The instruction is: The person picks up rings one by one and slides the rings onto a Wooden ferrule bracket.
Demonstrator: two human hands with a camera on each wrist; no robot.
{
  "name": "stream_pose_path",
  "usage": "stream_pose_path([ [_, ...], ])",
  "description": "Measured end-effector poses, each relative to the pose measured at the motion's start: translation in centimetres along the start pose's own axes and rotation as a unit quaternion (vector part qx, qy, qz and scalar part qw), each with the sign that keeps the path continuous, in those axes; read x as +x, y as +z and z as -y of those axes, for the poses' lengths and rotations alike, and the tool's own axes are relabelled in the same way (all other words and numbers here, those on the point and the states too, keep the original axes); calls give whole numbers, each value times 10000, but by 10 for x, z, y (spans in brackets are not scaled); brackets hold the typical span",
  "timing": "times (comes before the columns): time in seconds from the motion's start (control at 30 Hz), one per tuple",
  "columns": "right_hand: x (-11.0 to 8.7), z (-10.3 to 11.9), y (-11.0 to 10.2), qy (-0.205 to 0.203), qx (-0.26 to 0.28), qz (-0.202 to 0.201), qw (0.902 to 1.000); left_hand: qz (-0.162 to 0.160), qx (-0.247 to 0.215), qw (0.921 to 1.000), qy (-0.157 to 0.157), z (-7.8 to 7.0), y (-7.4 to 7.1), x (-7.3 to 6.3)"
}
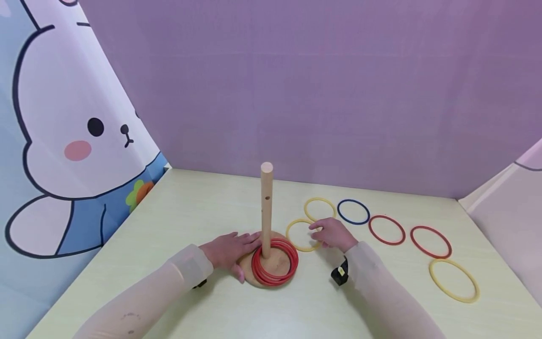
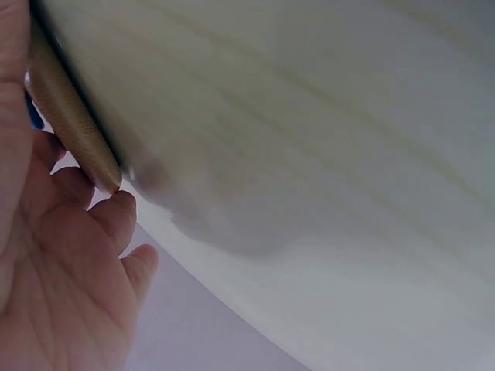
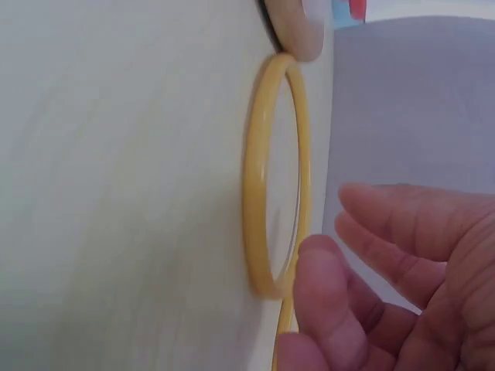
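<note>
My left hand (image 1: pixel 228 252) rests its outstretched fingers on the left edge of a round wooden base (image 1: pixel 247 271). In the left wrist view, the fingertips are at the rim of that base (image 2: pixel 77 127). A wooden peg (image 1: pixel 267 212) stands upright from it, with several stacked red rings (image 1: pixel 294 256) lying around the peg on the base. My right hand (image 1: pixel 334 234) hovers over the right side of a yellow ring (image 1: pixel 288 234), fingers loosely bent. The right wrist view has this yellow ring (image 3: pixel 255 185) flat on the table beside the fingers, which hold nothing.
Beyond the near yellow ring lies another yellow ring (image 1: pixel 320 199). To its right, a blue ring (image 1: pixel 354 223), two red rings (image 1: pixel 389 243) and a further yellow ring (image 1: pixel 453 296) curve toward the table's right side. A purple backdrop (image 1: pixel 338 94) rises behind the table (image 1: pixel 203 197).
</note>
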State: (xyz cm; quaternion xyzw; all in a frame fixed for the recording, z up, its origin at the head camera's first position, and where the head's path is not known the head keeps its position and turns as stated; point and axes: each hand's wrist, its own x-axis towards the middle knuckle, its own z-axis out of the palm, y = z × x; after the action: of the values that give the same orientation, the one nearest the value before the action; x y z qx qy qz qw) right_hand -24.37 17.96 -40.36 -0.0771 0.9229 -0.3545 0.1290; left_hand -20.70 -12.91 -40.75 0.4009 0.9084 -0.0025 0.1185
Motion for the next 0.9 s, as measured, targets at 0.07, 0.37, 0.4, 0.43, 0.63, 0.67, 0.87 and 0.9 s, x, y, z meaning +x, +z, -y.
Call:
stream_pose_path([
  [0.07,1,-2,-2,117,-33,-47,9999,10,-4,10000,-8,0,0,0],
  [0.37,1,-6,-5,497,38,-47,9987,37,-40,10000,-38,0,0,-1],
  [0.4,1,-7,-5,480,35,-35,9988,37,-43,10000,-43,0,-1,-1],
  [0.43,2,-7,-4,485,43,-20,9988,36,-51,10000,-50,0,-1,-1],
  [0.63,7,-12,0,587,117,62,9982,39,-55,10000,-67,0,0,0],
  [0.67,7,-13,0,626,145,74,9979,34,-54,10000,-60,1,1,0],
  [0.87,8,-11,1,717,265,172,9969,55,-121,9999,-60,2,3,0],
  [0.9,8,-10,1,723,284,178,9968,49,-125,9999,-50,2,3,0],
])
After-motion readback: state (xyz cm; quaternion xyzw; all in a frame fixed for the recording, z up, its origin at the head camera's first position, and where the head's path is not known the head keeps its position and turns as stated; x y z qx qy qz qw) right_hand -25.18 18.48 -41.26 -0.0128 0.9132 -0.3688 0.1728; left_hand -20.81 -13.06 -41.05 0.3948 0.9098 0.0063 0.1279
